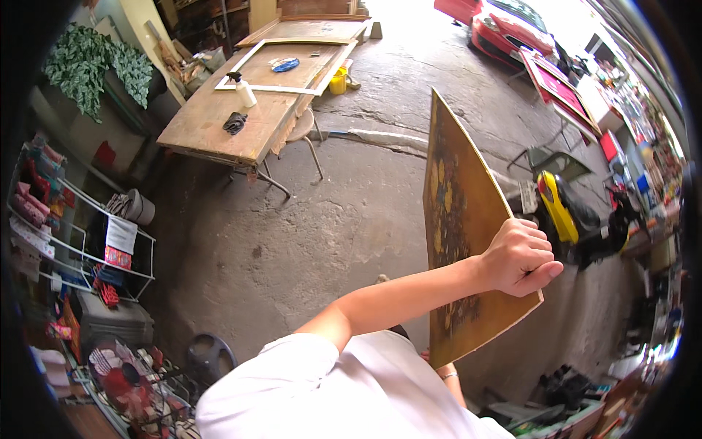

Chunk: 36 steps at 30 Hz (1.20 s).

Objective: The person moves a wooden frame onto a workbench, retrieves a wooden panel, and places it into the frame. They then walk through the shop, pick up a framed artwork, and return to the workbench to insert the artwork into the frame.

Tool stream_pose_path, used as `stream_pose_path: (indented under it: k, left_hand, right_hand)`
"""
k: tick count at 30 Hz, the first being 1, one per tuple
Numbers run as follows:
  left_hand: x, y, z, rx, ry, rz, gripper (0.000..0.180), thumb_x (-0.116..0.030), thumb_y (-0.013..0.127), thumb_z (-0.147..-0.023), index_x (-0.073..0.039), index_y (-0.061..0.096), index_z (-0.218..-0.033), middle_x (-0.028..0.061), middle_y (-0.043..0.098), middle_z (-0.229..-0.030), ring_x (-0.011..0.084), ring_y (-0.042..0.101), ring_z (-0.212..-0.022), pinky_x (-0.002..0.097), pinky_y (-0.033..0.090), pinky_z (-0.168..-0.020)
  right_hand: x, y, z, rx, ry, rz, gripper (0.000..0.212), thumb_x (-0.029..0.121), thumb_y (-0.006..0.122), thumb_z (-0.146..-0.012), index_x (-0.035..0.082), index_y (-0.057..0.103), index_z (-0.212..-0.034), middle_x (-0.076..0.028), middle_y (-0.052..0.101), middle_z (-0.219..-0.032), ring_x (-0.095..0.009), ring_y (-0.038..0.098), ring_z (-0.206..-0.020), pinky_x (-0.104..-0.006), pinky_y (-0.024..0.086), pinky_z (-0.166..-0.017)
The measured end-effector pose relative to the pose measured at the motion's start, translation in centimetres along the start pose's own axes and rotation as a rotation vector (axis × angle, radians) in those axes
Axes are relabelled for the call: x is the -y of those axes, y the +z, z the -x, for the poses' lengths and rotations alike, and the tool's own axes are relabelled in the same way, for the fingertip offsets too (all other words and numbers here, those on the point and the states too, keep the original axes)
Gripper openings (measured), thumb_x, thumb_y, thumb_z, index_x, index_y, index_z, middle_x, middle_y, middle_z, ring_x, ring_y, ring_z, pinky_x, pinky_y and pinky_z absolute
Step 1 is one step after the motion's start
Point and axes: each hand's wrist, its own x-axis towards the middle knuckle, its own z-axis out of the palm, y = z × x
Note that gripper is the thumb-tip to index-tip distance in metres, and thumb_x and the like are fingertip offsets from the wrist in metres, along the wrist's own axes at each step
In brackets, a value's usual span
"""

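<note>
A flat brown panel [462, 197], with a dark and yellow painted pattern on its face, stands tilted on edge in front of me, to the right. My left arm reaches across my body, and my left hand [521, 257] is closed at the panel's far right edge, knuckles up. Low down by the panel's near corner is my right hand [425, 355], a bracelet on its wrist. Only a bit of its fingers shows at the panel's edge; the rest is hidden behind the panel.
A wooden table [197, 121] at the far left bears a pale frame [322, 82], a white spray bottle [245, 91] and a black cloth [235, 123]. A stool [301, 128] stands beside it. A yellow and black scooter [559, 208] is right of the panel; a red car [504, 33] stands beyond.
</note>
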Motion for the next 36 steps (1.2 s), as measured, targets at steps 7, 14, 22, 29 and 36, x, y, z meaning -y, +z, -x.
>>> stream_pose_path:
  k: [7, 14, 22, 29, 36]
  left_hand:
    - [19.2, -3.6, -3.8, -0.048, -0.175, 0.046, 0.044, -0.015, 0.056, -0.090, -0.006, 0.038, -0.050, 0.0080, 0.042, -0.047, 0.0295, 0.047, -0.044, 0.0397, 0.035, -0.045]
    - [35.8, -7.1, -6.2, -0.036, -0.212, 0.168, 0.041, -0.011, 0.056, -0.088, -0.006, 0.035, -0.053, 0.0058, 0.042, -0.049, 0.0282, 0.044, -0.044, 0.0387, 0.033, -0.045]
    - [52.8, -15.3, -17.5, -0.058, 0.038, 0.312, 0.044, -0.015, 0.058, -0.085, -0.010, 0.033, -0.048, 0.0022, 0.039, -0.047, 0.0252, 0.043, -0.043, 0.0379, 0.031, -0.044]
    - [63.3, -24.1, -26.4, 0.106, 0.266, 0.280, 0.035, -0.019, 0.056, -0.079, -0.015, 0.039, -0.049, 0.0014, 0.050, -0.057, 0.0223, 0.054, -0.058, 0.0360, 0.036, -0.052]
    - [82.6, -37.0, -32.3, -0.093, -0.625, 0.278, 0.080, -0.010, 0.051, -0.071, 0.004, 0.016, -0.142, 0.0250, 0.042, -0.132, 0.0348, 0.041, -0.126, 0.0360, 0.023, -0.113]
  right_hand:
    - [20.0, 1.7, -13.0, -0.027, -0.079, -0.008, 0.026, 0.030, 0.050, -0.095, 0.010, 0.067, -0.096, -0.002, 0.065, -0.078, -0.012, 0.055, -0.057, -0.0253, 0.038, -0.048]
    - [38.2, 4.3, -25.5, -0.079, -0.125, -0.036, 0.026, 0.030, 0.051, -0.094, 0.010, 0.067, -0.096, -0.003, 0.065, -0.078, -0.013, 0.056, -0.056, -0.0256, 0.038, -0.046]
    - [58.8, 10.4, -37.3, -0.145, -0.181, -0.147, 0.025, 0.030, 0.052, -0.093, 0.010, 0.067, -0.096, -0.004, 0.066, -0.078, -0.013, 0.057, -0.054, -0.0261, 0.038, -0.044]
    - [74.4, 13.4, -49.2, -0.168, -0.325, -0.327, 0.025, 0.030, 0.053, -0.092, 0.010, 0.067, -0.095, -0.004, 0.066, -0.078, -0.014, 0.058, -0.053, -0.0265, 0.038, -0.042]
    - [101.0, 16.1, -66.4, 0.010, -0.645, -0.575, 0.031, 0.031, 0.046, -0.096, 0.006, 0.065, -0.092, -0.008, 0.068, -0.084, -0.020, 0.063, -0.059, -0.0331, 0.045, -0.045]
